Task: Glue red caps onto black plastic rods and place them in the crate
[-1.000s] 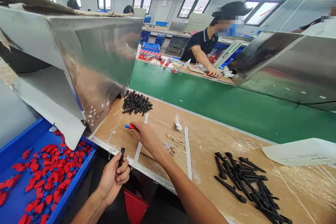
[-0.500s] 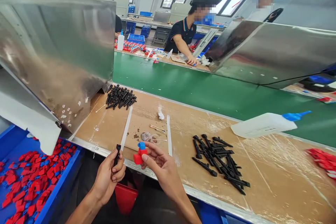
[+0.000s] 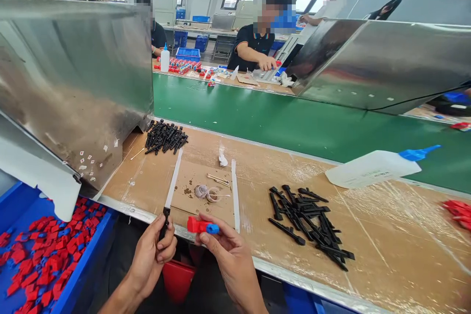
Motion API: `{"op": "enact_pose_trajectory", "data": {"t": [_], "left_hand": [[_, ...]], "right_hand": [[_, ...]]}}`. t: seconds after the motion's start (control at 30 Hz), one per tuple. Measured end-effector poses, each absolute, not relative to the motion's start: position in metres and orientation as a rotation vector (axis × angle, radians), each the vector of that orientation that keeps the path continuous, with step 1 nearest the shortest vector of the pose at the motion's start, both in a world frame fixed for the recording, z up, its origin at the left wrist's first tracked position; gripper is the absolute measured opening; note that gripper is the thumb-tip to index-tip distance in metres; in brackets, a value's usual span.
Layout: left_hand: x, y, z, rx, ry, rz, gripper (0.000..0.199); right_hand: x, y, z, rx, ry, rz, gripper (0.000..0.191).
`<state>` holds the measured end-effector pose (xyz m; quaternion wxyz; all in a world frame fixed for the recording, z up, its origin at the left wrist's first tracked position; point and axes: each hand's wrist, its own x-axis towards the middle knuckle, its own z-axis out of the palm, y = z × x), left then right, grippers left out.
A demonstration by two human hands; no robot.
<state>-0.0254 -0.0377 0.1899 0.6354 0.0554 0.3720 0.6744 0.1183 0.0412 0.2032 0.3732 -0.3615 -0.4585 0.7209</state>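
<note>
Near the table's front edge, my left hand (image 3: 153, 245) is closed round a black part (image 3: 166, 216) that stands upright. Just right of it, my right hand (image 3: 228, 250) pinches a red and blue piece (image 3: 198, 225) between thumb and fingers, its blue end to the right. The two pieces are apart. Beyond my hands lies a cardboard sheet (image 3: 187, 169) with cotton swabs (image 3: 218, 180) and two small round dishes (image 3: 206, 193). One pile of black parts (image 3: 166, 136) sits at the back left, another (image 3: 312, 225) to the right.
A blue bin (image 3: 88, 267) of red and blue pieces stands at lower left, beside a metal panel (image 3: 81, 83). A white bottle (image 3: 371, 169) lies at right, near a green belt (image 3: 250, 113). A person (image 3: 253, 46) sits across; others are behind.
The red and blue piece has turned in my right hand, its blue end swinging from the top to the right. Across the belt, the person's hand has risen with a red piece. The view has shifted slightly.
</note>
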Motion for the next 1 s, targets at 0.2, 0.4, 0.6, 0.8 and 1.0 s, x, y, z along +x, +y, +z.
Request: {"op": "enact_pose_trajectory", "data": {"t": [0.2,0.4,0.6,0.8,1.0], "left_hand": [[-0.014,-0.037,0.190,0.231,0.975,1.538,0.033],[-0.012,-0.038,0.188,0.230,0.964,1.528,0.033],[-0.014,-0.037,0.187,0.213,0.952,1.539,0.032],[-0.012,-0.036,0.197,0.065,0.845,1.683,0.022],[-0.011,-0.038,0.201,0.137,0.877,1.666,0.019]], "right_hand": [[0.123,0.036,0.205,-1.062,-1.290,1.656,0.034],[0.122,0.036,0.208,-1.025,-1.284,1.748,0.042],[0.122,0.034,0.208,-1.004,-1.262,1.747,0.038],[0.127,0.029,0.204,-1.019,-1.318,1.776,0.036],[0.127,0.024,0.201,-1.004,-1.300,1.814,0.039]]}}
